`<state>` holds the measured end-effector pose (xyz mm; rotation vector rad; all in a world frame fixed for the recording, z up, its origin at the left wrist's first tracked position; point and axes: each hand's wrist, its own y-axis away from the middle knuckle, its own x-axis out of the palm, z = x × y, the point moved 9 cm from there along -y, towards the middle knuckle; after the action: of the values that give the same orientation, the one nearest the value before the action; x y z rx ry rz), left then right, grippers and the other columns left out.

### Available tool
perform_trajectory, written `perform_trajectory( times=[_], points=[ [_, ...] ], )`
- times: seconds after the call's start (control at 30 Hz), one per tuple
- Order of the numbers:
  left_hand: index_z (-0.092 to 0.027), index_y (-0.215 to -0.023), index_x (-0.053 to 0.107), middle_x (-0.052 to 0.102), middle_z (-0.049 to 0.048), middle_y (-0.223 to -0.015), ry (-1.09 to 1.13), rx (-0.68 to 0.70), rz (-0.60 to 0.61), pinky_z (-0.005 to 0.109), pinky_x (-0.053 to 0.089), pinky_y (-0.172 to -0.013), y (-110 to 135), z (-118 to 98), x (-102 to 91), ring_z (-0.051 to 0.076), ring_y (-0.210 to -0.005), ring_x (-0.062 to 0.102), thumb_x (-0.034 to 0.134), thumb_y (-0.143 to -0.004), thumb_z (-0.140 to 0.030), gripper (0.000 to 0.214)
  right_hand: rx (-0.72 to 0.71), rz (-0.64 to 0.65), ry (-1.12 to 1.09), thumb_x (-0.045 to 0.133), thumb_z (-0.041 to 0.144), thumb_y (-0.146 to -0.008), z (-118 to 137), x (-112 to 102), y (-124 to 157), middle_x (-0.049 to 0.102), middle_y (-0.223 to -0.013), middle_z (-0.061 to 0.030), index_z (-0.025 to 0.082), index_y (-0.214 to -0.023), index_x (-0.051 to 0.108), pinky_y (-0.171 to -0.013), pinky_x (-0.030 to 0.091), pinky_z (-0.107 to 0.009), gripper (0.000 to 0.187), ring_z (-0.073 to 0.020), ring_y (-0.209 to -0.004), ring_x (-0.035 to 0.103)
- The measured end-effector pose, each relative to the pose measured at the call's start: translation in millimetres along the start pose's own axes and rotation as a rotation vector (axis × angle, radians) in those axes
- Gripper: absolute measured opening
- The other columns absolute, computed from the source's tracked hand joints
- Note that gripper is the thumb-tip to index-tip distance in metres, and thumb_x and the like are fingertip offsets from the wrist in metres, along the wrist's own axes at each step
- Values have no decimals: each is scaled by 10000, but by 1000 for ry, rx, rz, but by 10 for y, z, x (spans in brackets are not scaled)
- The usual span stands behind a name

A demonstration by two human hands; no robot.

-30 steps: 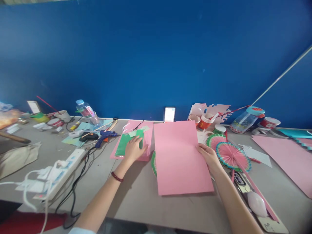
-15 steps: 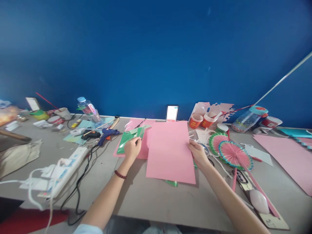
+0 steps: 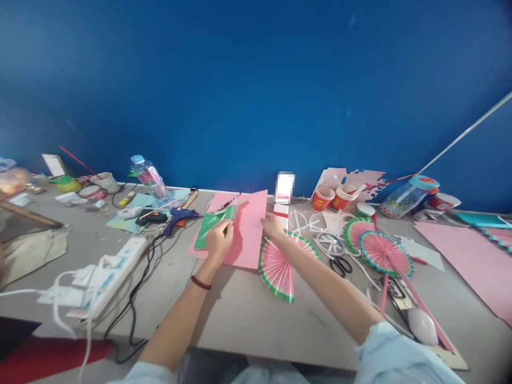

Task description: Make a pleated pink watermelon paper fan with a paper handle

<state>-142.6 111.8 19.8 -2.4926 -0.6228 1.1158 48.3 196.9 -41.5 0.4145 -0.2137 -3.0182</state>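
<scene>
My left hand [image 3: 219, 240] is closed at the right edge of a green packet [image 3: 206, 229] with a shiny clear cover; its fingertips are partly hidden. Under the packet lies pink paper [image 3: 250, 248]. At the paper's right edge, my right hand [image 3: 274, 226] is closed, pinching the sheet between thumb and fingers. Below my right wrist, a pleated watermelon-pattern paper fan [image 3: 278, 269] lies half spread on the table.
To the left are a glue gun [image 3: 176, 218], a power strip [image 3: 114, 277] with cables and a tilted bottle [image 3: 150, 178]. On the right lie scissors [image 3: 341, 265], a round pleated fan [image 3: 386, 253], paper cups [image 3: 323, 197] and a mouse [image 3: 423, 326]. A phone [image 3: 285, 186] stands against the wall.
My right hand has moved left with the pink sheet, from over the fan toward the green packet. The watermelon fan and scissors are now uncovered. My left hand has barely moved.
</scene>
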Motion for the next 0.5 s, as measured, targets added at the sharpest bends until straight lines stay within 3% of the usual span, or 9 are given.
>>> perform_trajectory(
  times=[0.13, 0.27, 0.37, 0.5],
  points=[
    [-174, -902, 712, 709, 109, -1084, 8, 45, 19, 359, 486, -886, 11, -30, 43, 251, -1044, 644, 433, -899, -300, 306, 100, -2, 3, 560, 189, -837, -7, 303, -116, 687, -858, -56, 125, -1019, 626, -589, 502, -238, 203, -145, -691, 635],
    [-176, -899, 708, 706, 103, -1090, -23, 72, 58, 370, 486, -899, 17, -36, 107, 245, -1038, 642, 421, -903, -287, 308, 202, 80, 38, 568, 306, -909, -84, 469, -142, 641, -1007, -62, 132, -1118, 577, -686, 549, -309, 272, -149, -801, 635],
    [-188, -901, 709, 705, 92, -1086, -61, 98, 97, 375, 483, -914, 25, -53, 170, 238, -1046, 628, 421, -904, -292, 306, 209, 119, 80, 558, 344, -918, -90, 498, -156, 609, -1101, -69, 150, -1154, 564, -759, 550, -360, 305, -171, -901, 625],
    [-205, -849, 717, 701, 80, -1086, -75, 136, 156, 379, 486, -912, 41, -58, 289, 238, -1053, 613, 436, -891, -271, 292, 128, 90, 153, 524, 297, -920, 18, 407, -194, 637, -1016, -82, 123, -1189, 535, -701, 539, -327, 321, -164, -807, 633]
  ],
)
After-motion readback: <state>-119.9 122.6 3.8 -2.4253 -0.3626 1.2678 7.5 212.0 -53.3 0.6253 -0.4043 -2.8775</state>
